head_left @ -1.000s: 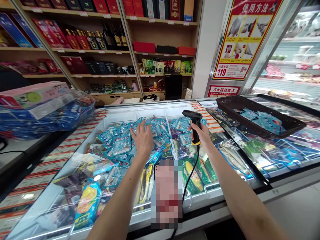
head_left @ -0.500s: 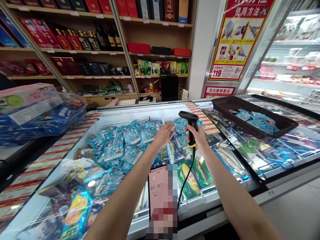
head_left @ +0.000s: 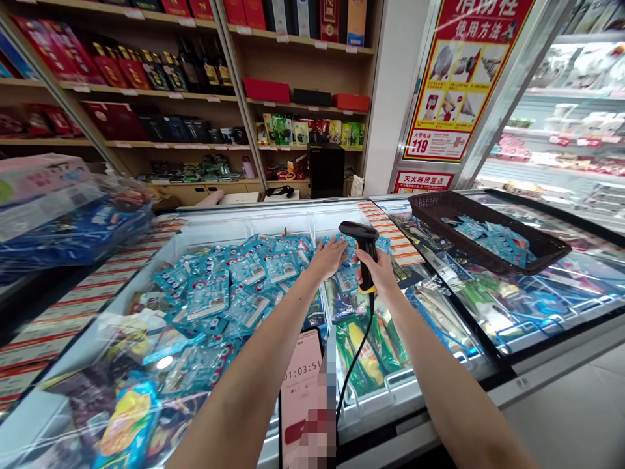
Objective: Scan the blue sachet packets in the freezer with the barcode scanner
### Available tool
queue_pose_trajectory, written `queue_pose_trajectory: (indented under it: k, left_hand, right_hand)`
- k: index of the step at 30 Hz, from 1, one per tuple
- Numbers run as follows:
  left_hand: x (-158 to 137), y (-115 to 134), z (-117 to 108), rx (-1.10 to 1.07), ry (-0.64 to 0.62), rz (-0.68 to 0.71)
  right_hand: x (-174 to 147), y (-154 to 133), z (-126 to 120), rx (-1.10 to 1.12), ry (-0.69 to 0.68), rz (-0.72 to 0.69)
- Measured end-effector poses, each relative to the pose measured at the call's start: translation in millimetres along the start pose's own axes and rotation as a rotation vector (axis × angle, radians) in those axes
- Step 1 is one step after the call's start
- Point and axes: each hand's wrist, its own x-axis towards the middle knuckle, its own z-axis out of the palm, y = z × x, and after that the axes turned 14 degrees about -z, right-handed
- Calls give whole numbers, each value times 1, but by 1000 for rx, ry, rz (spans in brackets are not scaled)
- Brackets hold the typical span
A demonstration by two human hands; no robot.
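Hands point(head_left: 328, 260) partly hide blue packets point(head_left: 247, 268); phone point(head_left: 299, 402) cut off.

A black and yellow scanner point(head_left: 366, 243) is held nearly upright. Lots of flat, shiny blue packets point(head_left: 244, 268) lie in a messy heap, mostly left of it.

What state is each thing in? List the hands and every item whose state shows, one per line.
Left hand: open, fingers extended by the blue packets; contact unclear
Right hand: closed around the scanner's handle
Scanner: held upright, head on top
Cord: slack, curving down
Blue packets: spread in an overlapping heap
Phone: screen lit, showing 01:03:51
Basket: partly filled with blue packets
Bottles: standing upright
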Motion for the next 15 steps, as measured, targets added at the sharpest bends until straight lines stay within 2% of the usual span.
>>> queue_pose_trajectory:
  k: [3, 7, 10, 15]
  left_hand:
    - [-1, 3, -5, 54, 90, 2]
    - [-9, 4, -17, 1, 217, -124]
    - [-26, -3, -29, -213, 299, -251]
    - [-69, -30, -45, -707, 532, -477]
  right_hand:
    - [-1, -3, 2, 6, 15, 4]
    - [-3, -5, 4, 8, 21, -13]
    - [-4, -4, 5, 2, 13, -24]
    - [-9, -4, 8, -4, -57, -53]
